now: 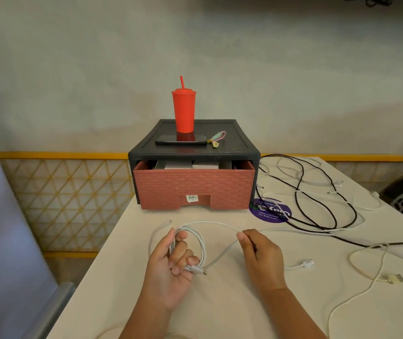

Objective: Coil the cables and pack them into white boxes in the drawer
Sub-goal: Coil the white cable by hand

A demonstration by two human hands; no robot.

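While the left hand (171, 263) lies palm-up over the near part of the table (220, 309), its fingers are curled round several loops of the white cable (202, 245). The right hand (259, 250) pinches the same cable between thumb and forefinger, just to the right. One connector end juts out below the left fingers. The other end lies loose on the table just beyond that hand.

Behind the hands stands the brick-patterned drawer (193, 187), pulled partly out of its black housing (242, 143). The tops of pale boxes (190, 165) show inside. On the housing rest a red tumbler (184, 111) with a straw, a dark phone (180, 140) and a small wrist strap (217, 137).

To the right, a black cable (299, 183) and further white cables (306, 263) sprawl uncoiled over the table, some crossing a round purple sticker (270, 210).
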